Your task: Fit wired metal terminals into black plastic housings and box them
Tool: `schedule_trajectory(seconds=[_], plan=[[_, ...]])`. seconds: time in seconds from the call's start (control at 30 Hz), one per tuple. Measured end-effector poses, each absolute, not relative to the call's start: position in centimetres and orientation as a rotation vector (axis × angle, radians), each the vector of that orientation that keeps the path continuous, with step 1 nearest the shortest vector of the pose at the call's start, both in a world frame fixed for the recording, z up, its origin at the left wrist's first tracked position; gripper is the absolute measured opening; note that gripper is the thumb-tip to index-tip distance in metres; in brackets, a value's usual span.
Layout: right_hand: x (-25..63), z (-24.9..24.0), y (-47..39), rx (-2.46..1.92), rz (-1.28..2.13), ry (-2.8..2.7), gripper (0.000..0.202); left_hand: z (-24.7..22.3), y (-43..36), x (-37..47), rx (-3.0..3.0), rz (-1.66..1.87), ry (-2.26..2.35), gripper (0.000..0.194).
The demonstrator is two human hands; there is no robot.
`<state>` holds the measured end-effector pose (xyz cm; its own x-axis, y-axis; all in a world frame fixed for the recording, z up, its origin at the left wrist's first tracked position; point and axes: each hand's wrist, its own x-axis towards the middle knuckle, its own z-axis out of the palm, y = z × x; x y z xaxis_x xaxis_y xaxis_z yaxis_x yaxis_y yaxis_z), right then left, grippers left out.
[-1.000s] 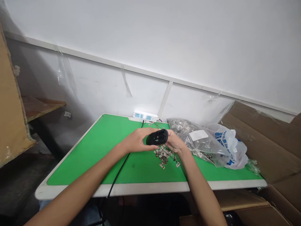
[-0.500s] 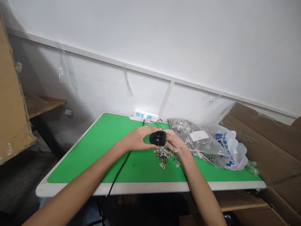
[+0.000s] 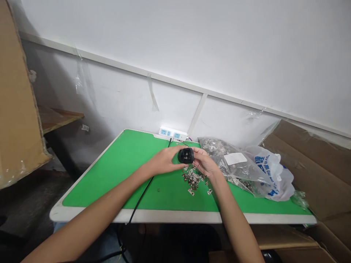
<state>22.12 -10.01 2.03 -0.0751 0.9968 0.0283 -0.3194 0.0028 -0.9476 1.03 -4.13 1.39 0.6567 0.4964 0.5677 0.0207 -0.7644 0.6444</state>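
Both hands are gripping a small black device (image 3: 185, 156) just above the pile of metal parts (image 3: 195, 180) on the green surface (image 3: 117, 171): the left hand (image 3: 167, 160) is wrapping it from one side, the right hand (image 3: 203, 162) from the other.

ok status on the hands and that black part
Left hand and right hand both grip the black part above the green table. Metal clips directly beneath. Nothing in the way.

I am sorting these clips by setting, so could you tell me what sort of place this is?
Probably a small assembly workshop: a green table holds loose metal parts and bags of more, with cardboard boxes alongside. Both hands hold a black part.
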Motion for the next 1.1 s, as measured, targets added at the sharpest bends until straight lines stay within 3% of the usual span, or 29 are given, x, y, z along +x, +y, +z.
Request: schedule_trajectory(seconds=[0.27,0.8,1.1], plan=[[23.1,2.1,-10.3,-0.889,1.321,-1.050,0.029,1.4,-4.3,1.1,2.386,0.974,0.487,0.066],[21.2,1.9,-9.8,-0.996,1.012,-1.085,0.045,0.8,-4.7,1.7,2.321,1.096,0.520,0.060],[21.7,1.5,-9.9,-1.081,1.163,-1.020,0.042,0.7,-4.6,1.8,2.308,1.164,0.434,0.062]])
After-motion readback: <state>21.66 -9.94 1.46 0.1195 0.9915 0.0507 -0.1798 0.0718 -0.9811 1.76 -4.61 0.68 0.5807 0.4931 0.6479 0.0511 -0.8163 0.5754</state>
